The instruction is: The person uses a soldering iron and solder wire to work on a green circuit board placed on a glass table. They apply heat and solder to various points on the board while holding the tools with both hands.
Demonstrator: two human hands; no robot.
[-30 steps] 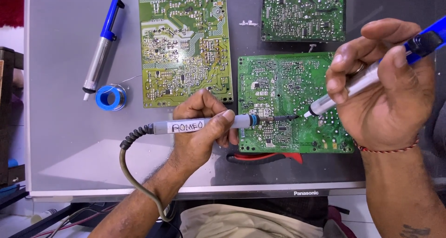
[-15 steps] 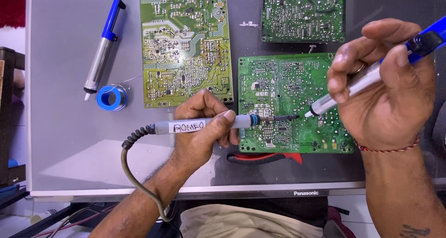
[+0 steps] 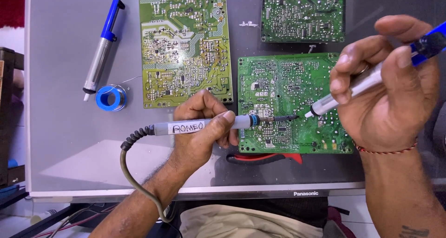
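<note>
My left hand grips a grey soldering iron by its handle; the iron lies level with its tip on the middle of a green circuit board. My right hand holds a desoldering pump, silver with a blue top, tilted down to the left. The pump's white nozzle rests on the same board, just right of the iron's tip. A dark cord runs from the iron's handle down past my left forearm.
A yellow-green circuit board lies at the upper middle, another green board at the top right. A second blue and silver pump and a blue solder spool lie left. Red-handled pliers stick out under the worked board.
</note>
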